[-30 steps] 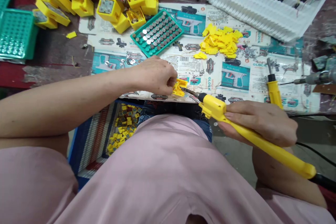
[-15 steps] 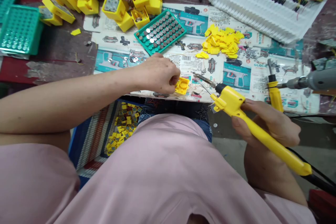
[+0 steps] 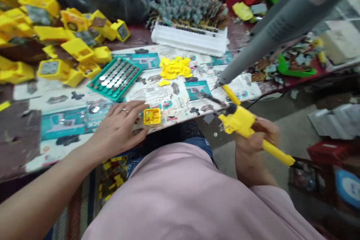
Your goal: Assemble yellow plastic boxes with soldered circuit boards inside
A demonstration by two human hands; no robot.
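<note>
My right hand (image 3: 257, 135) is wrapped round the yellow handle of a soldering iron (image 3: 242, 122), whose dark tip points left over the table's front edge. My left hand (image 3: 122, 123) rests at the table with its fingers apart and a ring on one of them. Just right of its fingertips sits a small open yellow plastic housing (image 3: 152, 116), with a round recess inside. Behind the left hand lies a green tray (image 3: 115, 96) with rows of silver button cells. A heap of flat yellow plastic pieces (image 3: 176, 68) lies beyond the housing.
A grey electric screwdriver (image 3: 275, 33) hangs at the right, above a yellow-handled tool (image 3: 231, 93). A white rack (image 3: 188, 41) with wired parts stands at the back. Yellow housings (image 3: 80, 48) pile up at the left. Below the table is a bin of yellow parts (image 3: 112, 178).
My view has swung right and up. My left hand has opened and drawn away from the yellow housing, which stays on the table. My right hand still holds the soldering iron.
</note>
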